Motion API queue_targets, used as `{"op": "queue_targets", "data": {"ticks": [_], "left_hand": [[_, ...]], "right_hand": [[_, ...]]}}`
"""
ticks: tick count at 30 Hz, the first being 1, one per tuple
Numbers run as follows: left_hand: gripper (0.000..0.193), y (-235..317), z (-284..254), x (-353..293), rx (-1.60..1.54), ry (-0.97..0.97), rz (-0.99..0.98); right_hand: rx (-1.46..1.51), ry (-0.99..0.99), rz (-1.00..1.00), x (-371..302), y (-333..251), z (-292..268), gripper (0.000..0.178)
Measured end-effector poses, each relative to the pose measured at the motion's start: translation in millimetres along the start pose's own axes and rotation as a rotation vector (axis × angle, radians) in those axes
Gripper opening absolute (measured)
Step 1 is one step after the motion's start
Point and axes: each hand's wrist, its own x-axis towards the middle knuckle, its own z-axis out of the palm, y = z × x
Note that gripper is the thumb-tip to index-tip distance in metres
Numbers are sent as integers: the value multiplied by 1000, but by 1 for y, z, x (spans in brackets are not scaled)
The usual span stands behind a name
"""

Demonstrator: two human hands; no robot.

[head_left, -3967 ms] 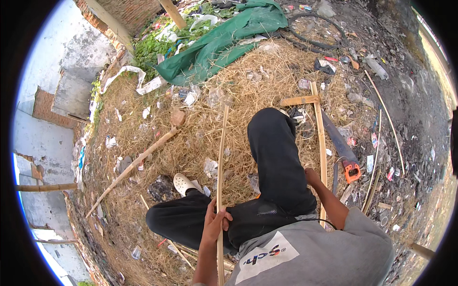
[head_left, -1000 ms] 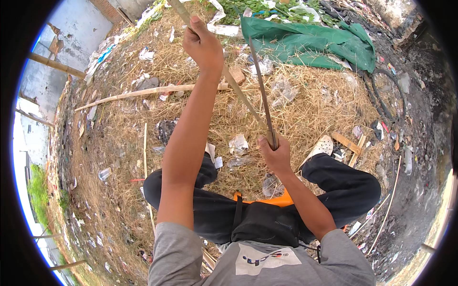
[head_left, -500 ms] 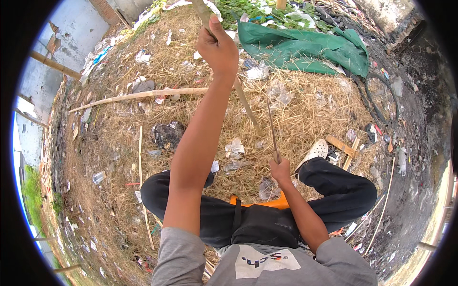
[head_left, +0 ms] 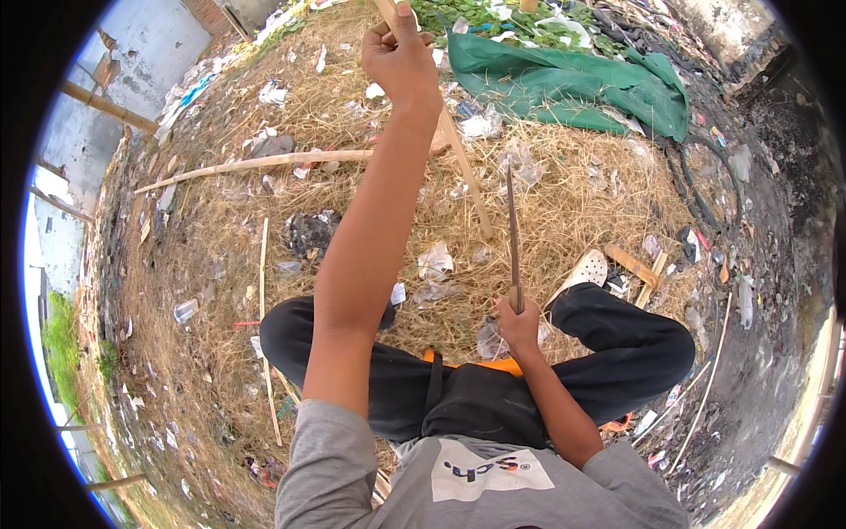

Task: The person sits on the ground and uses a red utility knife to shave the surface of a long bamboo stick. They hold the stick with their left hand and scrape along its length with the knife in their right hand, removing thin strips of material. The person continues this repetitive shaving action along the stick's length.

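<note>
My left hand point(head_left: 404, 70), stretched far forward, is closed around a bamboo strip point(head_left: 465, 172). The strip's top runs out of view, and its lower part slants down toward the dry grass; whether its tip touches the ground I cannot tell. Nearer my body, my right hand point(head_left: 518, 328) grips a long knife point(head_left: 513, 234) by its handle. The narrow dark blade points away from me, a little to the right of the strip and apart from it. Between my bent legs lies something orange point(head_left: 498, 364), partly hidden.
Dry grass and scattered litter cover the ground. A long curved bamboo strip point(head_left: 256, 163) lies at left, and a thin stick point(head_left: 266, 331) beside my left knee. A green tarp point(head_left: 573, 84) is spread at the far right. Wood pieces point(head_left: 630, 263) lie near my pale shoe point(head_left: 583, 271).
The strip in my left hand has turned, showing a paler face, and its lower end has shifted slightly right. The knife has swung more upright, with its blade's side more visible.
</note>
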Motion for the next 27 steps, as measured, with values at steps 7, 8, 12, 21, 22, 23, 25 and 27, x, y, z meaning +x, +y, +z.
{"op": "queue_targets", "data": {"ticks": [7,8,12,21,22,23,25,27], "left_hand": [[33,-28,-7,11,323,-103,222],[34,-27,-6,8,293,-69,200],[35,-34,-9,14,347,45,243],[44,-37,0,11,292,99,233],[44,-38,0,16,302,102,246],[45,-42,-1,18,317,105,250],[45,-47,-9,17,335,103,255],[45,-47,-6,15,315,70,268]], "right_hand": [[50,-58,-80,-6,-61,2,32],[102,-56,-112,-9,-78,6,32],[206,-69,-362,7,-91,28,30],[-301,46,15,72,77,42,24],[-244,25,26,78,45,45,24],[-228,47,-51,74,25,48,25],[-104,17,-202,57,-30,52,26],[-30,5,-289,51,-34,57,27]]}}
